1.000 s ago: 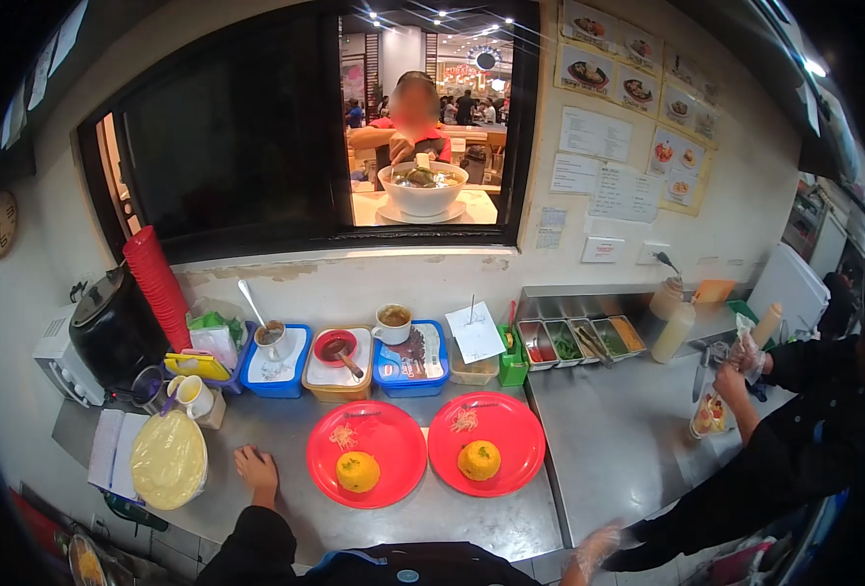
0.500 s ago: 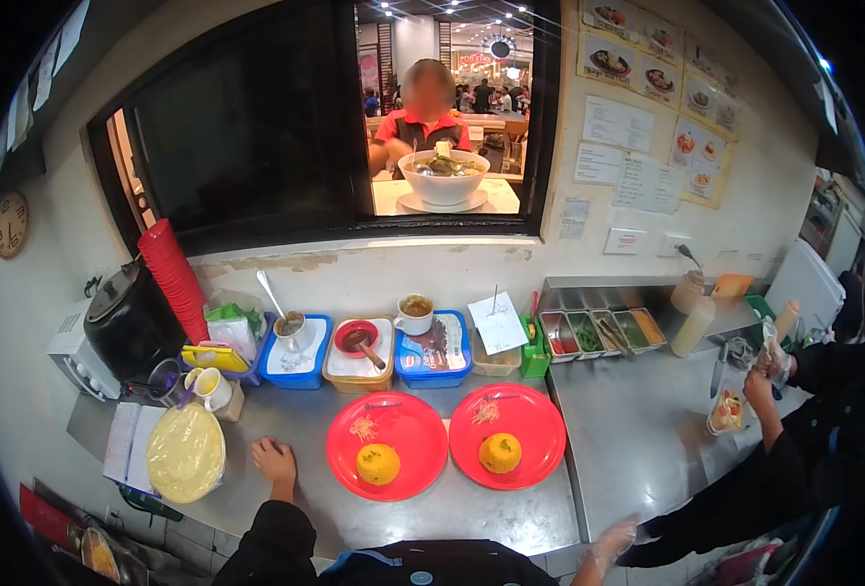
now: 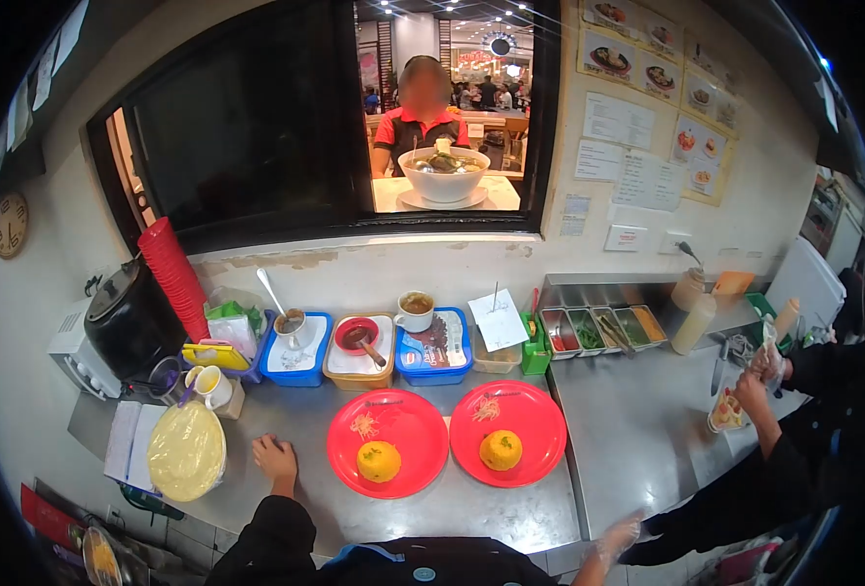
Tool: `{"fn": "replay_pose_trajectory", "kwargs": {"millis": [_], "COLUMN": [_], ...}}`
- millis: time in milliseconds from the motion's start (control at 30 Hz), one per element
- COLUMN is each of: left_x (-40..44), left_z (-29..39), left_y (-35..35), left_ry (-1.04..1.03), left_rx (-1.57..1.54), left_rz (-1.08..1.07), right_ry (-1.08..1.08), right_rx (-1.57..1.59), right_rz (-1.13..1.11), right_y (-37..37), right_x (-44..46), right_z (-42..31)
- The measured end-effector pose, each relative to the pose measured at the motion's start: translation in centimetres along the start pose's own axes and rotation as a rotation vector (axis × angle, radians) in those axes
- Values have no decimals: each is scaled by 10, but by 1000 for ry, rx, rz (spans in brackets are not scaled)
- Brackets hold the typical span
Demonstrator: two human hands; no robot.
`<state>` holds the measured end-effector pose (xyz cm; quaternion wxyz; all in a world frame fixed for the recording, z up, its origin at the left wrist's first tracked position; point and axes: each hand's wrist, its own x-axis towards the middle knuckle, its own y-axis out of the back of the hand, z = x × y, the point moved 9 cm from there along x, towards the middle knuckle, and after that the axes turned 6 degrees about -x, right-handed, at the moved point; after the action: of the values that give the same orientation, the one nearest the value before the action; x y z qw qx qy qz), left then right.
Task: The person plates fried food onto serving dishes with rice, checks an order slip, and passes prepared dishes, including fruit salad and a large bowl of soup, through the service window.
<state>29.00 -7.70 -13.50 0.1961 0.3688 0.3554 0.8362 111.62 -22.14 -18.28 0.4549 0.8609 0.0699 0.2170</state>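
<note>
My left hand [image 3: 274, 459], bare, rests on the steel counter with its fingers apart and nothing held. It is between a cling-wrapped, pale yellow round stack [image 3: 187, 454] and the left red plate [image 3: 387, 481]. On that plate sit a yellow rice mound [image 3: 379, 461] and some pale shreds. A second red plate [image 3: 540, 454] beside it carries a similar rice mound [image 3: 501, 450]. Low at the counter's front edge is my right hand [image 3: 618, 536], in a clear plastic glove. Its fingers look loosely extended, with nothing visible in them.
Behind the plates stand lidded tubs [image 3: 297, 369] bearing cups and a red bowl [image 3: 356, 334]. Metal topping trays [image 3: 589, 342] and squeeze bottles [image 3: 694, 325] line the right. A co-worker's gloved hands [image 3: 766, 369] work near a filled cup [image 3: 726, 410]. A large soup bowl [image 3: 445, 181] stands at the window.
The person beyond the window has lowered the arm that was beside the soup bowl. At right, the co-worker's hands have shifted slightly. My hands stay nearly still.
</note>
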Motion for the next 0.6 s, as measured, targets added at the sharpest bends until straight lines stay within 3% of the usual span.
{"fn": "replay_pose_trajectory", "kwargs": {"millis": [67,200,267,300,333,400,500,600], "left_x": [0,0,1,0,0,1,0,0], "left_z": [-1,-3,-1,-3,-4,-4,-3,-3], "left_y": [-3,-2,-1,-3,-4,-3,-2,-2], "left_ry": [6,24,31,46,44,28,32,35], "left_rx": [7,21,21,22,20,3,7,6], "left_rz": [-3,2,-7,-16,-18,-3,-7,-8], "right_ry": [-36,-192,-384,-489,-491,-629,-608,-594], "right_rx": [-109,216,588,760,760,1193,1440,1374], "right_rz": [-105,-98,-121,-282,-279,-231,-354,-338], "right_y": [-11,-14,-35,-23,-33,-66,-20,-20], "right_x": [4,8,9,-3,-4,-11,-26,-26], "right_z": [9,22,44,23,31,48,-7,2]}}
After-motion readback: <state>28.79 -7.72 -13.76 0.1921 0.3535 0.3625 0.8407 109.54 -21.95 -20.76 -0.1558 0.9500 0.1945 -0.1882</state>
